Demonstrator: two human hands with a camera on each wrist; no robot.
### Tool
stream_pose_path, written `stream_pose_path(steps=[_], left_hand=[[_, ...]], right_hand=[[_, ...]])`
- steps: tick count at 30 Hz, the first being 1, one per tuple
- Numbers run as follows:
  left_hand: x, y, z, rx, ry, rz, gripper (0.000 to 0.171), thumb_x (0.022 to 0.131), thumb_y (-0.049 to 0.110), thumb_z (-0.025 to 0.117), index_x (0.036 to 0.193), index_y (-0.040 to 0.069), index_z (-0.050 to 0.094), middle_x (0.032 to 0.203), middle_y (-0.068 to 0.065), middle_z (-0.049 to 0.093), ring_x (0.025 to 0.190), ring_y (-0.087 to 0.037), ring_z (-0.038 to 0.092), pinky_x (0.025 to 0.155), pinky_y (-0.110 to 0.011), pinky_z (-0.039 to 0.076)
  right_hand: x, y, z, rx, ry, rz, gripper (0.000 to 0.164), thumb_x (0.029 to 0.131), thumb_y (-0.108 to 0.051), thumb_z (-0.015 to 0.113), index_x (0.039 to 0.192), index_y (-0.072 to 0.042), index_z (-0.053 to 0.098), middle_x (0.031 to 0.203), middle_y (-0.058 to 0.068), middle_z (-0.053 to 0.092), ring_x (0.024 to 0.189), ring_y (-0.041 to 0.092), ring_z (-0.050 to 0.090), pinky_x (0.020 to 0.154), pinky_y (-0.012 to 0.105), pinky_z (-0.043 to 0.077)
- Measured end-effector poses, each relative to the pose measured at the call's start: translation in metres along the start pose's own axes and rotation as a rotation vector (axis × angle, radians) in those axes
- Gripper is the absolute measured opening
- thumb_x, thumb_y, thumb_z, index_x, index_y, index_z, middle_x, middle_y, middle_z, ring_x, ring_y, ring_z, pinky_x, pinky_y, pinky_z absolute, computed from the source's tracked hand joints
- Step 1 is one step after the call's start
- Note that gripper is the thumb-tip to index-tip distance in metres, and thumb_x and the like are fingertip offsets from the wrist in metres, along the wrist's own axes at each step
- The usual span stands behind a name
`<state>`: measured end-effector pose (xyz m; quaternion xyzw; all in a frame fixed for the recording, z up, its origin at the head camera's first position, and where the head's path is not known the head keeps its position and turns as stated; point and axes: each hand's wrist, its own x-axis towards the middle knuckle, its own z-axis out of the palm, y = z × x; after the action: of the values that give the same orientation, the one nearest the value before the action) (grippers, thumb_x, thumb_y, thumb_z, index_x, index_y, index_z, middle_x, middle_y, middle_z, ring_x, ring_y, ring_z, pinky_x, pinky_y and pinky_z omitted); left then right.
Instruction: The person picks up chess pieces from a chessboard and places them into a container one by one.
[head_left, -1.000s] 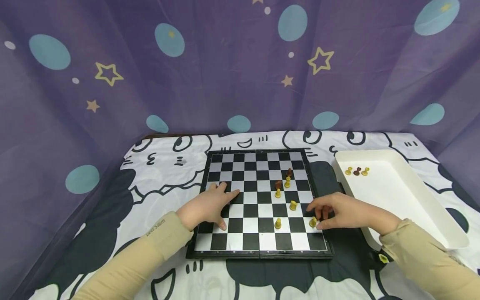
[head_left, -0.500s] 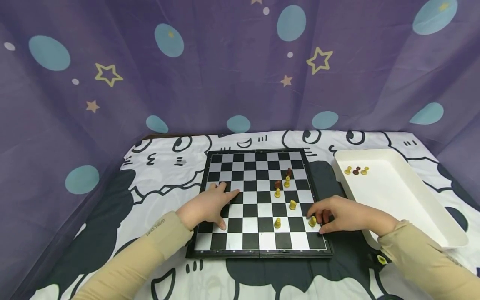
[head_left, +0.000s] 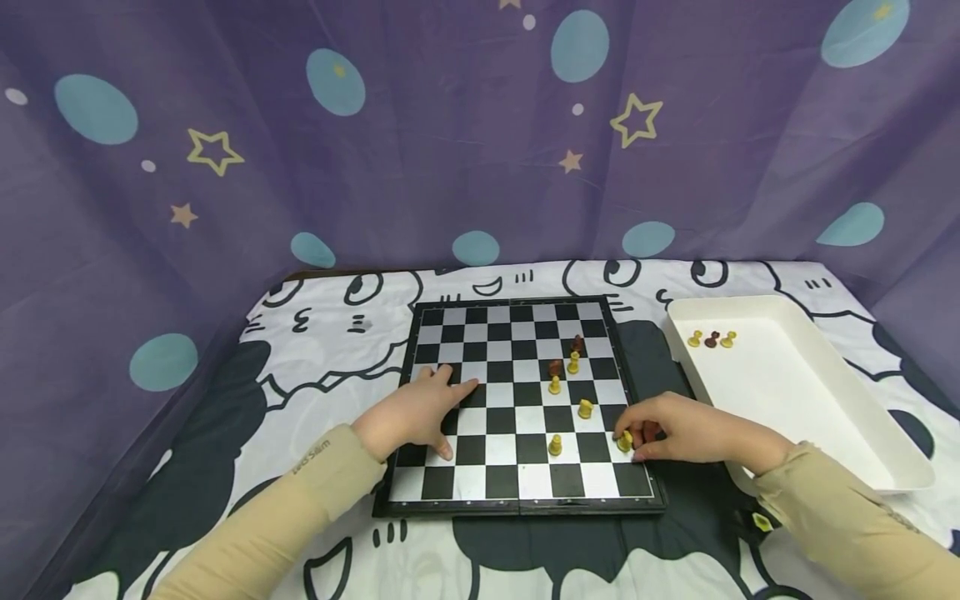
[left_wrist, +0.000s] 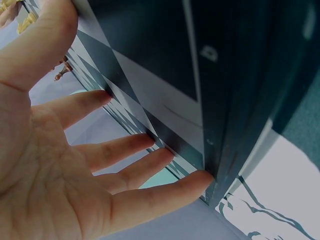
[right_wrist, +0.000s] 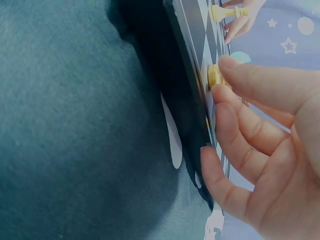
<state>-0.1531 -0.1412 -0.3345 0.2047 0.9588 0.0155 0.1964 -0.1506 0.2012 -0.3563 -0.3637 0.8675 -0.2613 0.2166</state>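
Note:
A black-and-white chessboard (head_left: 498,450) lies on the patterned cloth. My left hand (head_left: 420,412) rests at its left side with spread fingers; in the left wrist view, the fingertips (left_wrist: 202,177) touch the board's surface and edge. At the board's right edge, my right hand (head_left: 675,429) pinches a yellow chess piece (head_left: 625,442) between thumb and finger. That piece (right_wrist: 214,77) stands upright on the board and is partly hidden by the fingers. Close by are another yellow piece (head_left: 585,409) and a yellow piece (head_left: 555,446) farther left.
Two yellow pieces, one (head_left: 555,385) and another (head_left: 573,362), stand before two dark brown pieces, one (head_left: 555,367) and another (head_left: 577,343). Right of the board, a white tray (head_left: 795,408) holds two yellow pieces and a brown piece (head_left: 712,340). A purple curtain (head_left: 480,167) hangs behind.
My right hand's fingers have lowered, and the thumb has come in against the yellow piece at the right edge. The left hand stays in place.

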Motion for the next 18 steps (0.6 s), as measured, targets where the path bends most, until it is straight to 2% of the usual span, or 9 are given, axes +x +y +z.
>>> stream_pose_path(steps=[7, 18], left_hand=[[0.0, 0.0005, 0.0002, 0.007, 0.001, -0.005, 0.1, 0.058, 0.032, 0.088, 0.145, 0.016, 0.04, 0.141, -0.023, 0.04, 0.124, -0.042, 0.04, 0.096, -0.05, 0.044], [-0.001, 0.0003, -0.0003, 0.008, 0.006, 0.007, 0.1, 0.058, 0.032, 0.088, 0.145, 0.015, 0.041, 0.139, -0.023, 0.041, 0.122, -0.042, 0.041, 0.096, -0.05, 0.045]], right_hand=[[0.001, 0.0002, 0.0005, -0.02, 0.033, 0.004, 0.018, 0.084, -0.011, 0.07, 0.1, -0.016, 0.068, 0.08, -0.014, 0.058, 0.073, 0.0, 0.051, 0.066, 0.023, 0.048], [0.0004, 0.0007, 0.0022, -0.02, 0.067, 0.006, 0.014, 0.084, -0.016, 0.07, 0.098, -0.017, 0.068, 0.078, -0.014, 0.057, 0.071, 0.0, 0.05, 0.063, 0.023, 0.047]])
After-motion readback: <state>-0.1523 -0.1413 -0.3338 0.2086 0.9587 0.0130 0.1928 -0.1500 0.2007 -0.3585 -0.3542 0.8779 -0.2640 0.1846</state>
